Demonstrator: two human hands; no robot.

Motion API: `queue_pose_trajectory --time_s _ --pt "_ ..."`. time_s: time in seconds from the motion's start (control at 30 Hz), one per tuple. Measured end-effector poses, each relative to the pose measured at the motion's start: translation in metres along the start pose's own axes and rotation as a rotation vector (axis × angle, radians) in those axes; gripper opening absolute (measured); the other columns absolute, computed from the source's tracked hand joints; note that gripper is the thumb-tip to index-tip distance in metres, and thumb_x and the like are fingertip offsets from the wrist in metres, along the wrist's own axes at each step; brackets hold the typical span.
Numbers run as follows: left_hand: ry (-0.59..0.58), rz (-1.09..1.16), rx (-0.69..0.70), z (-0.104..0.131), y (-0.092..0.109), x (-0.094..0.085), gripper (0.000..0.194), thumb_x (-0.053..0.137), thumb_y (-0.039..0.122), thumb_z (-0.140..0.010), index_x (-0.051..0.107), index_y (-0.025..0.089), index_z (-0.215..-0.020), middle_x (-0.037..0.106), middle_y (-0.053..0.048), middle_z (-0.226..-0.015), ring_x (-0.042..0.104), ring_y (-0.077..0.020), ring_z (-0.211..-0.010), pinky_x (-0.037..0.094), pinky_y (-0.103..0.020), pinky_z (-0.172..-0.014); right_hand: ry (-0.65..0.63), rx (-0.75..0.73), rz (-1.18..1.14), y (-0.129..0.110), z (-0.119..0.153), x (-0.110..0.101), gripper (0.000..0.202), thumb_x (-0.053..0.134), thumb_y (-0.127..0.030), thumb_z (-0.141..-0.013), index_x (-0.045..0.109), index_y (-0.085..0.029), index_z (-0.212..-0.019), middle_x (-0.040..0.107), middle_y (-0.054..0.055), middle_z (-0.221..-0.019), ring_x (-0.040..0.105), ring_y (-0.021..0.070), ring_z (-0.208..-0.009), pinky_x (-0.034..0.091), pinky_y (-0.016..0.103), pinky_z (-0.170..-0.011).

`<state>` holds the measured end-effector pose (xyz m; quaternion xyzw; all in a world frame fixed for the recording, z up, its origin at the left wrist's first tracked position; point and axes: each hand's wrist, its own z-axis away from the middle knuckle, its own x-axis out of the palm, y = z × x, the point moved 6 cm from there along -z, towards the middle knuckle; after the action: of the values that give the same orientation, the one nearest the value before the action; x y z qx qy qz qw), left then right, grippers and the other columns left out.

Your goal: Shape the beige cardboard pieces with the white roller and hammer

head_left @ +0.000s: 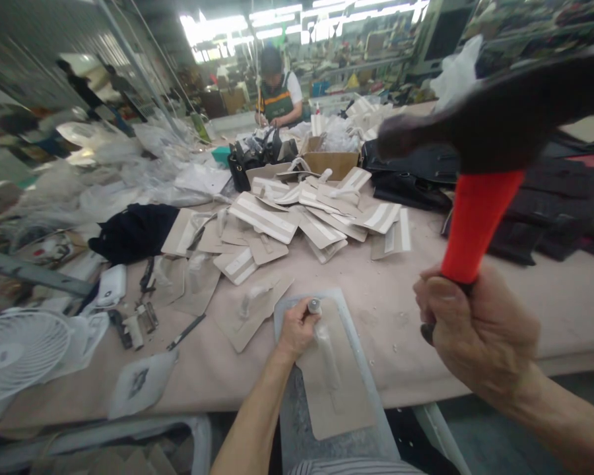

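Note:
My right hand (475, 323) is wrapped round the red and black handle of a hammer (490, 214), raised on the right with its dark head blurred near the camera. Between the fingers of my left hand (298, 328) is a small round metal punch (314, 305), held upright. Its lower end is hidden by the hand, at the far end of a beige panel (344, 402). A clear plastic-wrapped strip (329, 353) lies along the panel. Beneath it is a grey metal slab (297, 422), jutting toward me from the table edge.
Many beige panels with white strips (264, 218) are heaped mid-table. At left are a white fan (20, 353), a dark cloth (133, 231) and a thin dark tool (185, 332). Dark leather pieces (410, 171) lie at right. A person (280, 95) works across the table.

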<state>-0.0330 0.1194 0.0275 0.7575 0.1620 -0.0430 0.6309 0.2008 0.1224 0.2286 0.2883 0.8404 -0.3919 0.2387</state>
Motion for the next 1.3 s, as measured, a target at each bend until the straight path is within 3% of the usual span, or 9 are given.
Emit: queue_pose_trajectory --time_s 0.13,0.23,0.5,0.67,0.8,0.9,1.0,1.1,1.3 --pt "-0.003 -0.003 -0.013 0.000 -0.003 0.001 0.014 0.061 0.016 -0.077 0.071 0.020 -0.085 0.064 0.001 -0.069 0.057 -0.0169 -0.065 0.043 -0.025 -0.063 -0.454 -0.140 0.102 0.018 0.044 0.047 0.032 0.033 -0.041 -0.105 0.046 -0.024 -0.081 0.049 -0.003 -0.052 0.042 0.0128 -0.041 0.022 0.029 -0.045" --pt "-0.007 0.013 -0.028 0.000 -0.003 0.001 0.015 0.061 0.016 -0.077 0.072 0.019 -0.086 0.061 0.001 -0.067 0.055 -0.0161 -0.063 0.041 -0.025 -0.061 -0.719 -0.055 0.234 0.049 0.069 0.068 0.029 0.035 -0.039 -0.104 0.046 -0.023 -0.081 0.054 -0.001 -0.056 0.044 0.0134 -0.044 0.018 0.030 -0.048" --pt "-0.018 0.034 -0.031 0.001 -0.003 0.001 0.020 0.063 0.019 -0.078 0.074 0.020 -0.095 0.072 -0.002 -0.084 0.066 -0.0205 -0.080 0.050 -0.030 -0.078 -0.794 0.213 0.426 0.120 0.079 0.091 0.022 0.037 -0.028 -0.101 0.056 -0.017 -0.098 0.065 0.008 -0.076 0.057 0.0203 -0.060 0.035 0.030 -0.056" --pt "-0.034 0.123 -0.099 0.000 -0.010 0.001 0.030 0.065 0.020 -0.079 0.072 0.021 -0.108 0.077 -0.005 -0.100 0.070 -0.0226 -0.094 0.053 -0.034 -0.089 -0.525 -0.211 0.247 0.063 0.078 0.107 0.045 0.043 -0.017 -0.095 0.044 -0.014 -0.140 0.056 0.020 -0.130 0.060 0.0283 -0.103 0.051 0.042 -0.083" --pt "-0.062 0.182 -0.121 0.001 -0.010 0.002 0.033 0.066 0.023 -0.078 0.072 0.022 -0.111 0.078 -0.006 -0.105 0.071 -0.0226 -0.100 0.053 -0.035 -0.095 -0.782 -0.563 0.034 -0.003 0.099 0.136 0.047 0.045 -0.003 -0.087 0.054 -0.020 -0.129 0.052 0.012 -0.135 0.056 0.0209 -0.100 0.050 0.036 -0.083" --pt "-0.002 0.236 -0.185 -0.003 -0.013 0.003 0.022 0.072 0.028 -0.075 0.075 0.019 -0.095 0.078 -0.005 -0.092 0.071 -0.0213 -0.087 0.056 -0.034 -0.085 -0.842 -0.681 0.181 -0.018 0.108 0.154 0.027 0.050 -0.004 -0.085 0.063 -0.017 -0.104 0.054 0.013 -0.132 0.055 0.0228 -0.093 0.048 0.038 -0.077" --pt "0.410 0.494 -0.256 -0.008 -0.008 -0.020 0.031 0.079 0.040 -0.070 0.070 0.016 -0.087 0.075 -0.004 -0.081 0.071 -0.0182 -0.073 0.058 -0.032 -0.073 -0.802 -0.654 0.323 -0.016 0.105 0.160 0.019 0.051 -0.006 -0.086 0.064 -0.016 -0.096 0.060 0.015 -0.122 0.056 0.0252 -0.089 0.046 0.041 -0.077" --pt "0.746 0.669 -0.123 -0.009 0.027 -0.056 0.039 0.084 0.040 -0.068 0.065 0.016 -0.092 0.073 -0.002 -0.084 0.072 -0.0159 -0.073 0.059 -0.032 -0.075 -0.768 -0.527 0.437 -0.014 0.091 0.151 0.015 0.050 -0.010 -0.088 0.064 -0.015 -0.093 0.066 0.017 -0.104 0.059 0.0255 -0.082 0.045 0.041 -0.075" --pt "0.692 0.345 0.174 0.000 0.110 -0.106 0.033 0.083 0.034 -0.076 0.068 0.016 -0.100 0.076 -0.004 -0.093 0.074 -0.0181 -0.084 0.060 -0.035 -0.085 -0.830 -0.242 0.534 -0.030 0.058 0.121 0.018 0.047 -0.008 -0.090 0.061 -0.015 -0.100 0.068 0.011 -0.078 0.065 0.0219 -0.068 0.038 0.031 -0.060"
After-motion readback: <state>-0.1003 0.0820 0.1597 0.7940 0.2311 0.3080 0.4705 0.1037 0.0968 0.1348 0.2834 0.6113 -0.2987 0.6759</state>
